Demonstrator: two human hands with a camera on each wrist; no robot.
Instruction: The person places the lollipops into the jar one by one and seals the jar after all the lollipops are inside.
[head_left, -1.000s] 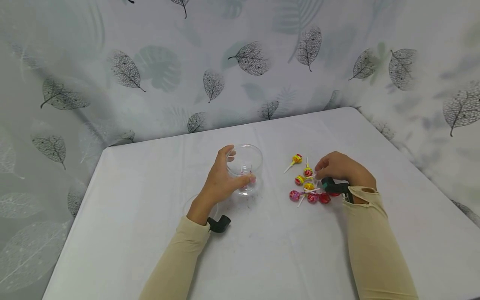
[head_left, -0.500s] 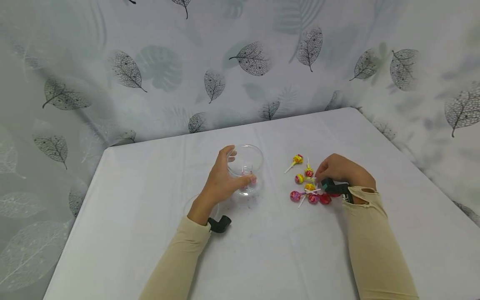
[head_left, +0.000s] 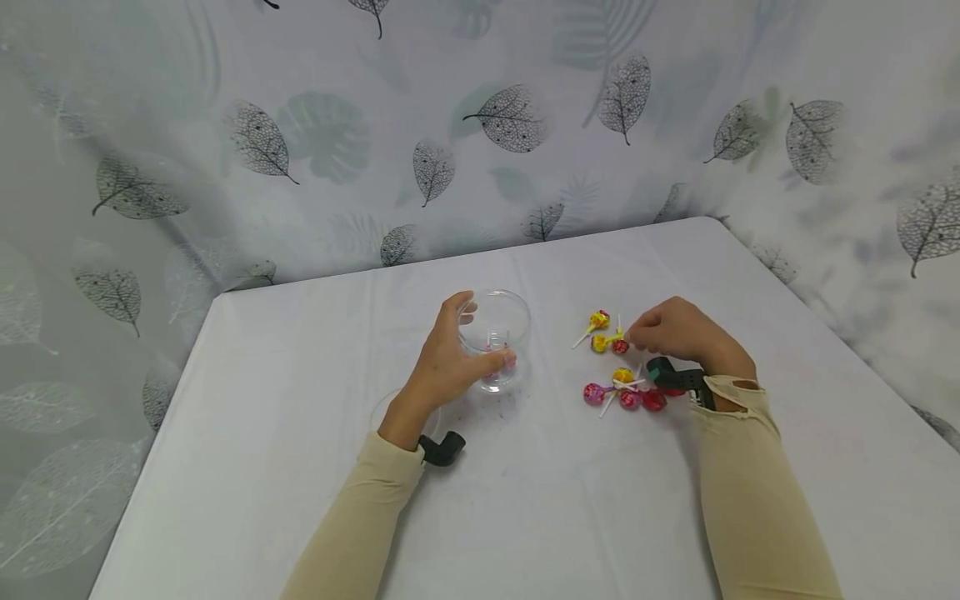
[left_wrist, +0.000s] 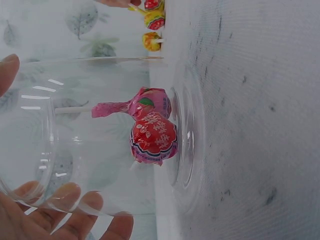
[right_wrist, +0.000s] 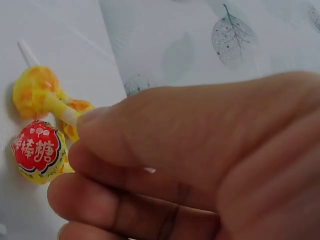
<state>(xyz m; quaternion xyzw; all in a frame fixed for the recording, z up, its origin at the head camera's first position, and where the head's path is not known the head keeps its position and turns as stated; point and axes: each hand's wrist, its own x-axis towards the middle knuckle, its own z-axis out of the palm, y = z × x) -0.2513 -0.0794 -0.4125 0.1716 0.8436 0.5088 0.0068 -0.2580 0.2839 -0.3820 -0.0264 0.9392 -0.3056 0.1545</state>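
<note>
My left hand (head_left: 448, 358) grips a clear round jar (head_left: 527, 329), its fingers and thumb around the side. Inside stand wrapped lollipops, one of them with a red label (left_wrist: 154, 137) and a pink wrapper, stick pointing up. On the right, my right hand (head_left: 682, 332) pinches the white stick of a yellow lollipop (right_wrist: 36, 91) between thumb and forefinger. Close beside it is another lollipop with a red-and-yellow wrapper (right_wrist: 37, 151). A further yellow one (head_left: 599, 320) lies just behind these in the head view.
Several pink, red and yellow lollipops lie in a cluster nearer me, including a purple-pink one (head_left: 593, 394) and a red one (head_left: 654, 401). Under my left wrist a clear round disc (head_left: 381, 407) lies on the white tablecloth (head_left: 510, 517). Leaf-printed curtain (head_left: 322, 208) hangs behind.
My right hand has moved slightly away from me, and the yellow lollipop it pinches has shifted away from the near cluster. The left hand keeps its grip on the jar.
</note>
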